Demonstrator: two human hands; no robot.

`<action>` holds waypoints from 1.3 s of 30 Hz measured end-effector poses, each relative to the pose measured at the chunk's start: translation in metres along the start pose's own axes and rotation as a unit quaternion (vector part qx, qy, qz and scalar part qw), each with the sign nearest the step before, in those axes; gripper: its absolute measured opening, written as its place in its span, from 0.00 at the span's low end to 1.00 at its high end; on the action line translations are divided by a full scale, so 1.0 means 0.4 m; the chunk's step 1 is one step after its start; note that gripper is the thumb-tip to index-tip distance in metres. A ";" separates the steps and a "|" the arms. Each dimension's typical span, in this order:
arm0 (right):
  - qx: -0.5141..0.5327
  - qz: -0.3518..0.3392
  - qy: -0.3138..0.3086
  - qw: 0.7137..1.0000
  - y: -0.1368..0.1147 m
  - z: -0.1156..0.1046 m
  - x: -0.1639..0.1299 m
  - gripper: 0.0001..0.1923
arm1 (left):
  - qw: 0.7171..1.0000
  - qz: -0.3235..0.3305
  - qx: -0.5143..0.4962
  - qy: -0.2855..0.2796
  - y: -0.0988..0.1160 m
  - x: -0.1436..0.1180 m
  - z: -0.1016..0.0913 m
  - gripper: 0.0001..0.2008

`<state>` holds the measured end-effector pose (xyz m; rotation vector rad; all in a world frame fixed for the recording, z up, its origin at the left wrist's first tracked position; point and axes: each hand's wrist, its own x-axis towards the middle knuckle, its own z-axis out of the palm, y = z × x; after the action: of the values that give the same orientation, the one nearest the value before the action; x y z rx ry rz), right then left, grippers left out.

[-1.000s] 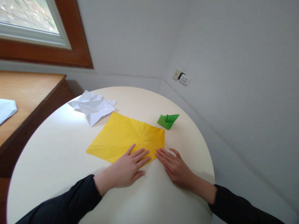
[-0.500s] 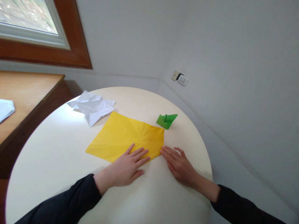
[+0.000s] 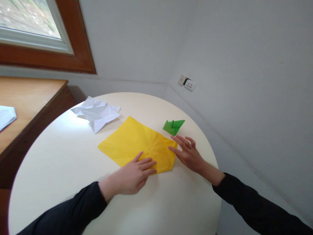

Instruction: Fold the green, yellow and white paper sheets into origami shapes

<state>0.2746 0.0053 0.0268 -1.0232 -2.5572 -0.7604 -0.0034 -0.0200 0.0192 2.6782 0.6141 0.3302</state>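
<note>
A creased sheet of yellow paper (image 3: 132, 140) lies on the round white table, its right end narrowed by folded edges. My left hand (image 3: 137, 173) rests flat on its near edge, fingers stretched out over the paper. At the sheet's right corner is my right hand (image 3: 188, 153), thumb and fingers apart; the thumb and fingertips are over or touching that corner. Just beyond the right fingertips sits a small green folded-paper boat (image 3: 173, 127).
Crumpled white paper (image 3: 96, 112) lies at the far left of the round table (image 3: 61, 163). A wooden desk (image 3: 31, 91) with a pale folded item (image 3: 7, 116) stands to the left. Walls with a socket (image 3: 190, 85) rise behind.
The yellow paper has turned clockwise, its right corner coming nearer me. My right hand has moved up and away from me, its fingers spreading. My left hand stays nearly in place.
</note>
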 end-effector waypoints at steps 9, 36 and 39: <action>0.079 -0.017 -0.001 0.997 -0.033 -0.029 -0.035 0.08 | 0.997 -0.024 0.042 0.063 -0.012 0.003 0.011 0.11; 0.286 -0.031 -0.107 0.952 -0.083 -0.054 -0.072 0.16 | 0.976 -0.186 0.093 0.060 -0.003 0.007 0.034 0.17; 0.274 -0.027 -0.099 0.956 -0.074 -0.040 -0.069 0.17 | 0.973 -0.195 0.099 0.071 -0.003 0.008 0.032 0.16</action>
<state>0.2743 -0.0372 0.0171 -0.8738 -2.7278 0.0632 0.0027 -0.0212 0.0077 2.6490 1.2531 0.3654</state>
